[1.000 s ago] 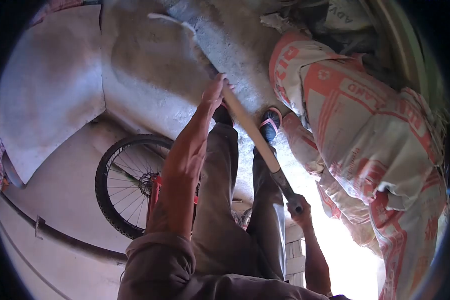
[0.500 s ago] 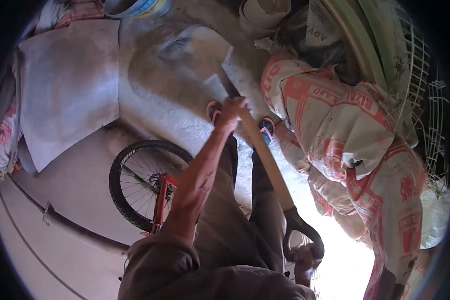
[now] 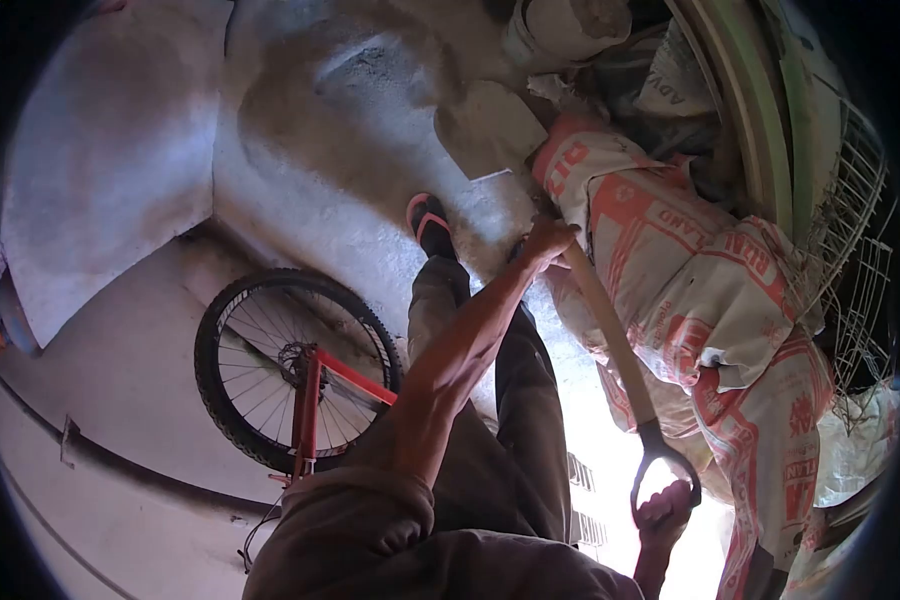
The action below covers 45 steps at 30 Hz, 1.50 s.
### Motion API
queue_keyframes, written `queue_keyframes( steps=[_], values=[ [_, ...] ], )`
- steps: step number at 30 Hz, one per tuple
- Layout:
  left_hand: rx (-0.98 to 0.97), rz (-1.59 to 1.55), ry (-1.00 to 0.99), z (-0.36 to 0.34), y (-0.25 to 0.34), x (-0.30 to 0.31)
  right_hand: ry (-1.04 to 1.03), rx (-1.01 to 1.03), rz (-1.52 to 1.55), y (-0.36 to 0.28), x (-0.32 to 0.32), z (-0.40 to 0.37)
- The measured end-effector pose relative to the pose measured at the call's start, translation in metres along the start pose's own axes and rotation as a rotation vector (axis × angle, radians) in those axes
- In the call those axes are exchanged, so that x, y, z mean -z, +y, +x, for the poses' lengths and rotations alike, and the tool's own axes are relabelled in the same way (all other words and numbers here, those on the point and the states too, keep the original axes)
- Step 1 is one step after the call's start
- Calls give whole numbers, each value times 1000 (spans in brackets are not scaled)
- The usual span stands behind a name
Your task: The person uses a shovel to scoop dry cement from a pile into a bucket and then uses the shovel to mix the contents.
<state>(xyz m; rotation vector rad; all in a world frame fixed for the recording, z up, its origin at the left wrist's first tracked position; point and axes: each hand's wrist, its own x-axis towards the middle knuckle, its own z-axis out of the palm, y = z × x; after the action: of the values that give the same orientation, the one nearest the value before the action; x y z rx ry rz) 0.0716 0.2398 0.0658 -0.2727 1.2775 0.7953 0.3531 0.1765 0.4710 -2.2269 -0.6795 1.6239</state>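
Both my hands hold a shovel with a pale wooden shaft and a dark D-shaped handle. My left hand is closed round the lower shaft. Down at the end, my right hand has its fingers wrapped round the handle's grip. The wide blade reaches out over the floor at upper middle, near the printed sacks. A patch of grey, sandy-looking material lies on the floor left of the blade.
Stacked red-and-white sacks line the right side, with wire mesh behind them. A bicycle wheel and red frame stand close on my left. A pale board leans at upper left; a bucket stands at the top.
The shovel and both hands have swung to the right, bringing the blade from over the grey patch towards the sacks. My view has shifted too, and my grip is unchanged.
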Motion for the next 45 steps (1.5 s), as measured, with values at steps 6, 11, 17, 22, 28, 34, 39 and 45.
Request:
queue_keyframes(
  steps=[6,11,17,22,28,34,39,45],
  values=[
    [-205,-189,17,41,22,25,22,-131,284,-6,-28,62],
    [-329,-302,51,40,90,108,-178,90,157,-11,-106,93],
    [-500,-758,-275,-48,75,136,-458,865,-1133,23,-62,25],
    [-520,-901,-268,-133,54,121,-394,927,-897,37,-34,-5],
    [-332,-945,-20,-60,5,125,-139,250,-223,99,0,-12],
    [-63,-622,73,-18,-125,24,261,-49,-9,172,97,-18],
    [52,-642,55,-2,-198,-7,460,12,-146,171,138,8],
    [-334,-671,24,71,-153,112,105,-250,161,208,97,143]
  ],
)
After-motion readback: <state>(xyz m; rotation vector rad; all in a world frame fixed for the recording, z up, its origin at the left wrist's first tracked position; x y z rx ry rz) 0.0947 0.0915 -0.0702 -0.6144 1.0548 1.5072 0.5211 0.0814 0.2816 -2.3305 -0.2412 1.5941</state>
